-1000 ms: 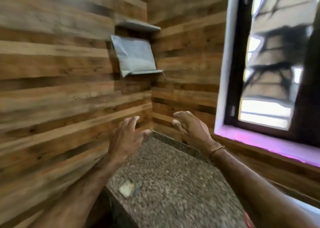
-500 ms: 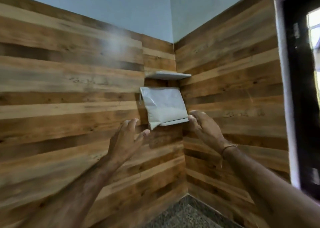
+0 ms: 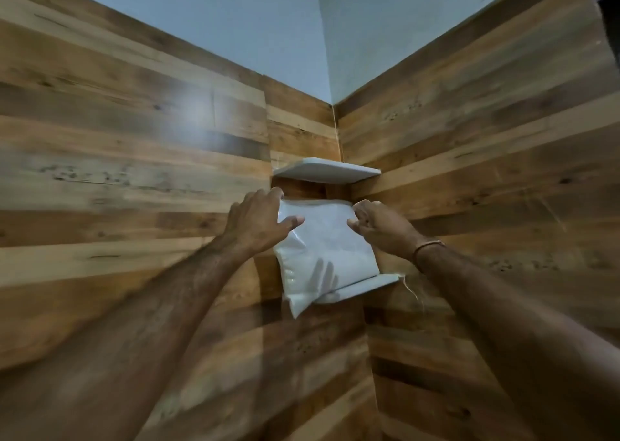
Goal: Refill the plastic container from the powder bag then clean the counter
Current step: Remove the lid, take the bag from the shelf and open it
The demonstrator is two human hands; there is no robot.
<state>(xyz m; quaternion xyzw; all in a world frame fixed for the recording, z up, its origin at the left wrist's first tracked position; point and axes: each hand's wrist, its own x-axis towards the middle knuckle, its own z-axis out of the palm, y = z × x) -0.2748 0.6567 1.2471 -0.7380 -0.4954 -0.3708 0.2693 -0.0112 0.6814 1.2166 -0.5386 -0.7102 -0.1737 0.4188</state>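
Note:
A clear plastic powder bag (image 3: 325,252) filled with white powder stands upright on the lower white corner shelf (image 3: 365,288), leaning into the wall corner. My left hand (image 3: 256,220) clasps the bag's upper left corner, thumb across its front. My right hand (image 3: 382,227) pinches the bag's upper right corner. The bag's bottom left corner hangs past the shelf edge. No plastic container is in view.
An upper white corner shelf (image 3: 327,170) sits just above the bag's top edge. Wood-panelled walls (image 3: 134,178) meet in the corner, with pale blue wall (image 3: 268,21) above. A loose thread (image 3: 412,289) dangles from the lower shelf's right end.
The view tilted up from the counter to the corner shelves. Both hands rose from below the shelf and closed on the bag's two upper corners.

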